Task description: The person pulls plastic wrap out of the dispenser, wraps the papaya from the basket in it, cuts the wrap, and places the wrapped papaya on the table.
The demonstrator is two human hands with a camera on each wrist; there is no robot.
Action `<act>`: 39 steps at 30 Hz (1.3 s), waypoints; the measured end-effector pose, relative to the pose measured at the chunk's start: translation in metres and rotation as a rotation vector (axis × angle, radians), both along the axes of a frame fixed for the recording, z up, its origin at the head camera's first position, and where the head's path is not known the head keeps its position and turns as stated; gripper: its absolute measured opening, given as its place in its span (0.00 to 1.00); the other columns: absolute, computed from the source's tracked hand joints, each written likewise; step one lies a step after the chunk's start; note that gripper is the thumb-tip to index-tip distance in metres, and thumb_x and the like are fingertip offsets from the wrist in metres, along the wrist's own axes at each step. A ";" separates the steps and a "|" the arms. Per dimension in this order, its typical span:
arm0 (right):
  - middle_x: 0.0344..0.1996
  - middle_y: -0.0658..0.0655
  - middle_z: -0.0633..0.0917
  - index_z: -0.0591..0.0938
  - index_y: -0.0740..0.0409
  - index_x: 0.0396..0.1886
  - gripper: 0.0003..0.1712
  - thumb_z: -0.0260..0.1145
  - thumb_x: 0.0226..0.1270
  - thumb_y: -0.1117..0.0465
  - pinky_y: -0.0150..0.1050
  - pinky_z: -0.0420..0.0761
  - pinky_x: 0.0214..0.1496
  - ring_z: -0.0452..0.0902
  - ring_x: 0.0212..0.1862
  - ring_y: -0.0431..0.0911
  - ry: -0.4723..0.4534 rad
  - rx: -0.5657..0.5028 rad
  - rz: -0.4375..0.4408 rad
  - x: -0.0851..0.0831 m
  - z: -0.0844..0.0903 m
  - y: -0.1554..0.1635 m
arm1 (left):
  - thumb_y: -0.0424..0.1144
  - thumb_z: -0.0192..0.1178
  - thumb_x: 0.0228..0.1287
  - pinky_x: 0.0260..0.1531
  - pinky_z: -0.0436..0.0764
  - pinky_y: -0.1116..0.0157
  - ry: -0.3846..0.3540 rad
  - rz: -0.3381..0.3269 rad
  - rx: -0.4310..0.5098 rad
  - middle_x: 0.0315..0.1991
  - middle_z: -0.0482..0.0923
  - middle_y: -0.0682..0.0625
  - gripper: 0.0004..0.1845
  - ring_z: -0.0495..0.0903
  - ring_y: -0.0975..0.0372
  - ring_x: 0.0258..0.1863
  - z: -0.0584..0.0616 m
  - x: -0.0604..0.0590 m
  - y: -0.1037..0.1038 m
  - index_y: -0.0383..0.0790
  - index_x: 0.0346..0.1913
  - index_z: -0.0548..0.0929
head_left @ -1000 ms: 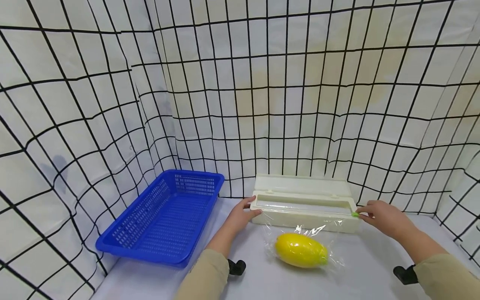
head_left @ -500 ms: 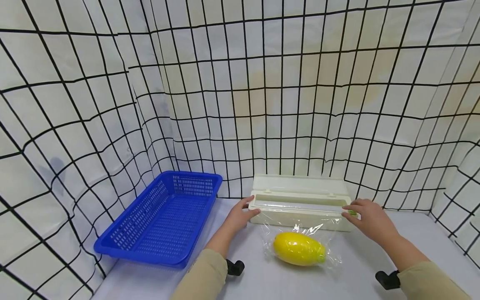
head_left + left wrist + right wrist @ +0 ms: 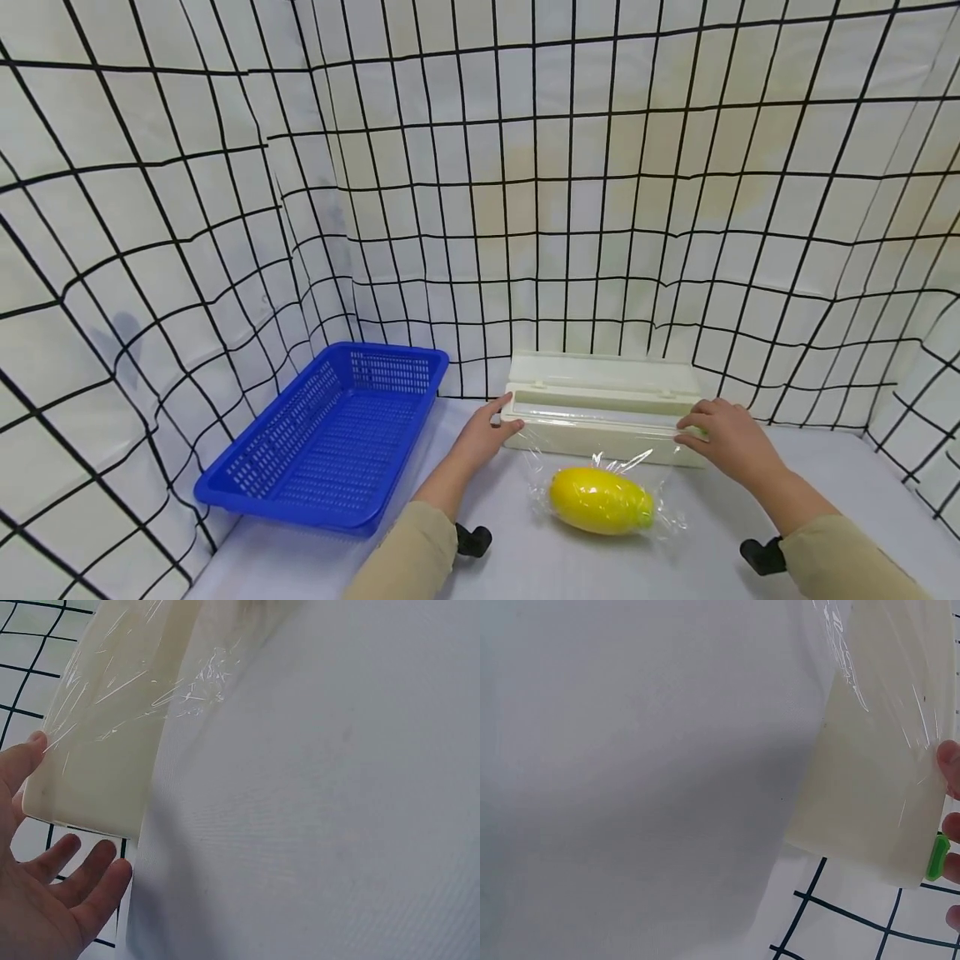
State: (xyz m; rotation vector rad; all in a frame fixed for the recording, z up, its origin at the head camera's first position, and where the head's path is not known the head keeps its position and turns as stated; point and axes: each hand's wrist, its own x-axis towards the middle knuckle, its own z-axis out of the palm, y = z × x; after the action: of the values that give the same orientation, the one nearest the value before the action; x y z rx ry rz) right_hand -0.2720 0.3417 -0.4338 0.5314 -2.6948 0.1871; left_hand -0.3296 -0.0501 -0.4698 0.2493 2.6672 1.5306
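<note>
You are bracing the cream cling-film dispenser (image 3: 603, 410) at both ends; it is sitting on the white table (image 3: 570, 558), against the gridded backdrop, lid up. Keep it pinned flat and draw the green slider (image 3: 937, 857) along its front rail in one steady stroke, so the film parts cleanly. Just in front of the dispenser the yellow lemon (image 3: 600, 500) is lying on the pulled-out film sheet (image 3: 660, 462); to its left the blue basket (image 3: 330, 433) is standing empty. Your left hand (image 3: 483, 432) is resting at the dispenser's left end, fingers straight, thumb on the rim. Your right hand (image 3: 723, 437) is lying over the right end, fingertips at the slider; a pinch cannot be confirmed.
</note>
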 end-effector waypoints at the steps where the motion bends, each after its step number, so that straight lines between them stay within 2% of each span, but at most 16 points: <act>1: 0.35 0.49 0.83 0.89 0.48 0.35 0.08 0.76 0.57 0.53 0.56 0.74 0.46 0.78 0.43 0.53 -0.003 -0.003 0.000 0.000 0.000 0.000 | 0.51 0.64 0.67 0.56 0.76 0.48 0.025 0.004 -0.017 0.71 0.63 0.39 0.32 0.73 0.47 0.61 0.000 0.000 0.001 0.53 0.73 0.69; 6: 0.35 0.49 0.83 0.89 0.49 0.35 0.07 0.76 0.57 0.54 0.56 0.75 0.46 0.77 0.42 0.53 -0.003 -0.004 0.001 0.001 0.000 -0.002 | 0.47 0.65 0.66 0.64 0.67 0.42 0.159 0.024 -0.085 0.71 0.63 0.42 0.22 0.63 0.43 0.69 0.000 0.002 0.004 0.50 0.62 0.81; 9: 0.34 0.49 0.84 0.89 0.49 0.34 0.06 0.76 0.57 0.56 0.55 0.76 0.46 0.77 0.42 0.52 0.011 -0.006 0.010 0.002 0.000 -0.002 | 0.45 0.66 0.65 0.64 0.65 0.41 0.198 0.045 -0.100 0.70 0.65 0.45 0.16 0.59 0.42 0.71 0.001 0.006 0.005 0.50 0.54 0.86; 16: 0.32 0.48 0.83 0.89 0.47 0.30 0.05 0.77 0.55 0.60 0.51 0.75 0.42 0.76 0.39 0.49 0.049 -0.014 0.024 0.006 0.002 -0.006 | 0.46 0.67 0.64 0.65 0.64 0.41 0.281 0.092 -0.140 0.67 0.70 0.49 0.06 0.61 0.44 0.70 0.005 0.013 0.007 0.52 0.42 0.89; 21: 0.32 0.47 0.83 0.88 0.45 0.28 0.05 0.77 0.55 0.60 0.53 0.76 0.44 0.78 0.40 0.50 0.060 -0.018 0.020 0.012 0.003 -0.007 | 0.46 0.66 0.65 0.66 0.61 0.42 0.332 0.081 -0.173 0.63 0.74 0.50 0.04 0.63 0.46 0.68 0.011 0.023 0.008 0.53 0.38 0.89; 25: 0.31 0.46 0.83 0.87 0.44 0.27 0.07 0.77 0.54 0.61 0.52 0.79 0.43 0.78 0.39 0.50 0.078 -0.046 0.039 0.019 0.003 -0.007 | 0.45 0.66 0.66 0.65 0.61 0.43 0.326 0.059 -0.168 0.58 0.77 0.51 0.03 0.66 0.47 0.66 0.015 0.033 0.006 0.53 0.38 0.88; 30: 0.32 0.46 0.83 0.86 0.43 0.26 0.10 0.78 0.52 0.63 0.51 0.81 0.44 0.79 0.39 0.49 0.085 -0.084 0.042 0.028 0.005 -0.008 | 0.47 0.64 0.68 0.63 0.67 0.44 0.290 0.012 -0.139 0.54 0.79 0.54 0.05 0.69 0.51 0.63 0.017 0.043 0.003 0.54 0.40 0.87; 34: 0.33 0.45 0.83 0.86 0.41 0.27 0.12 0.79 0.50 0.63 0.52 0.80 0.45 0.79 0.40 0.49 0.081 -0.095 0.033 0.038 0.006 -0.008 | 0.47 0.62 0.70 0.62 0.69 0.45 0.253 -0.040 -0.070 0.51 0.80 0.55 0.06 0.72 0.51 0.61 0.019 0.051 0.000 0.53 0.42 0.86; 39: 0.34 0.42 0.82 0.85 0.38 0.27 0.14 0.79 0.50 0.63 0.51 0.80 0.43 0.78 0.40 0.47 0.087 -0.094 0.038 0.052 0.006 -0.007 | 0.47 0.60 0.71 0.56 0.74 0.49 0.215 -0.076 -0.002 0.45 0.79 0.58 0.06 0.76 0.53 0.53 0.023 0.065 -0.003 0.52 0.44 0.85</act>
State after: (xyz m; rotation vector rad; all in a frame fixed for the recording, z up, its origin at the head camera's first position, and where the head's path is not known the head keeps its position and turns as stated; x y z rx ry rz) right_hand -0.2199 0.3345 -0.4277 0.5498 -2.5781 0.2932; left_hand -0.2643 -0.0530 -0.4466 0.5385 2.7799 1.5610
